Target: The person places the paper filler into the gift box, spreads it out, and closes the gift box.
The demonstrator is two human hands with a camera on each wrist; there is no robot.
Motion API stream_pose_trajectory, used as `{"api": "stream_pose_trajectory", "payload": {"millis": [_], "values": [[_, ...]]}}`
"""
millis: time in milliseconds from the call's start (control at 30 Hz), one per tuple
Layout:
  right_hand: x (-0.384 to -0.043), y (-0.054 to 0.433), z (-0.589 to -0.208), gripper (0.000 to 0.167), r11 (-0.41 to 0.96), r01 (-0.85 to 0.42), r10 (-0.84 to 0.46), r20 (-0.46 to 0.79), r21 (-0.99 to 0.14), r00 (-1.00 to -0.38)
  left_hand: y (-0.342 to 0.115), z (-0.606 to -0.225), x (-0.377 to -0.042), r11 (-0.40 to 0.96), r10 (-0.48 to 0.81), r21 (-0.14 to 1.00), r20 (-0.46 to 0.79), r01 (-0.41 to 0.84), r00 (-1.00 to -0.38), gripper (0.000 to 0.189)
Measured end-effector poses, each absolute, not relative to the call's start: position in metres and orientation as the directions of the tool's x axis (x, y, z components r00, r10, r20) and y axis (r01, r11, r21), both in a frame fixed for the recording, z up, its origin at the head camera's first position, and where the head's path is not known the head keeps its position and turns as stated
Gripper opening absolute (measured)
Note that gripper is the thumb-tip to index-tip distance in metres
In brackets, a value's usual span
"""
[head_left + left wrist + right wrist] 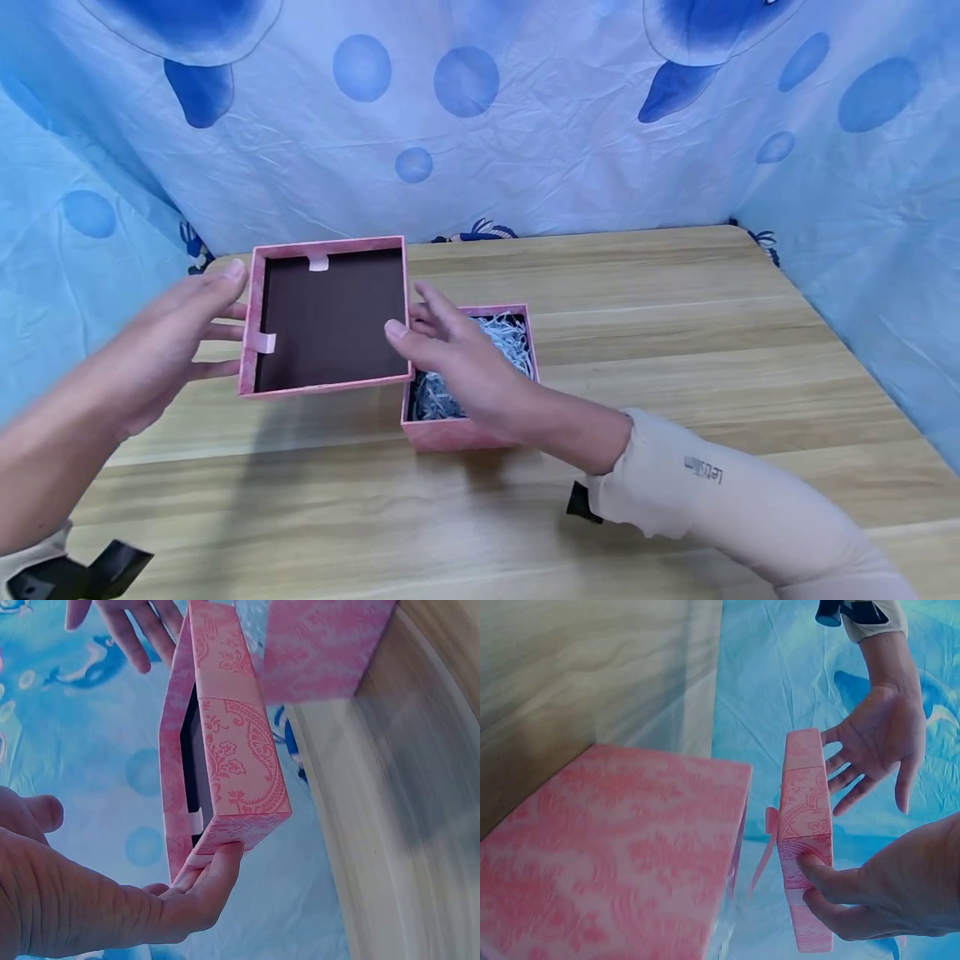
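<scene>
A pink patterned box lid [330, 321] with a dark inside is raised over the table, its hollow side facing me. My left hand [183, 325] is at its left side, straight, spread fingers touching the wall; the left wrist view shows the thumb apart from it. My right hand [472, 358] holds the opposite side, its thumb overlapping the rim and fingers against the outer wall [806, 810]. Behind the right hand, the matching open box [465, 435] stands on the table, filled with pale shredded paper [508, 337] and partly hidden by hand and lid.
The wood-grain table [675, 350] extends to both sides and in front of the box. A blue curtain [525, 158] with sea-animal prints encloses its back and sides. A pink ribbon [763, 859] hangs beside the lid in the right wrist view.
</scene>
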State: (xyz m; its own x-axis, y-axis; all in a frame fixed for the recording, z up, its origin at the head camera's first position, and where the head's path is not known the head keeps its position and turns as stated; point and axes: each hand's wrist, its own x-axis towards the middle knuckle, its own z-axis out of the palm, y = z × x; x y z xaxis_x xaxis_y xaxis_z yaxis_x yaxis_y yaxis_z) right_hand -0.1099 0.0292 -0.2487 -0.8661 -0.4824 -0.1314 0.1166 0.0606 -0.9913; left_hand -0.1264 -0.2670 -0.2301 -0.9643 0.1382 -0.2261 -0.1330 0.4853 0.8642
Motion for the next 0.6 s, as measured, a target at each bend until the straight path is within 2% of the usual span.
{"api": "stream_pose_trajectory", "payload": {"millis": [67, 167, 267, 400, 600], "values": [[-0.111, 0.036, -0.247, 0.070, 0.049, 0.121, -0.476, -0.129, -0.991, -0.870, -0.259, -0.229, -0.127, 0.466, 0.139, 0.876, -0.213, -0.126, -0.967, 0.039], [-0.114, 0.045, -0.245, 0.069, -0.007, 0.138, -0.467, -0.119, -0.990, -0.876, -0.246, -0.227, -0.128, 0.444, 0.143, 0.888, -0.202, -0.120, -0.969, 0.042], [-0.117, 0.052, -0.244, 0.067, -0.087, 0.152, -0.466, -0.094, -0.985, -0.880, -0.235, -0.225, -0.129, 0.422, 0.152, 0.899, -0.195, -0.115, -0.969, 0.053], [-0.120, 0.062, -0.241, 0.065, -0.129, 0.153, -0.474, -0.075, -0.980, -0.878, -0.223, -0.224, -0.130, 0.394, 0.155, 0.912, -0.185, -0.111, -0.970, 0.064], [-0.125, 0.080, -0.237, 0.063, -0.169, 0.161, -0.467, -0.065, -0.972, -0.882, -0.207, -0.222, -0.129, 0.327, 0.170, 0.940, -0.164, -0.101, -0.972, 0.071]]}}
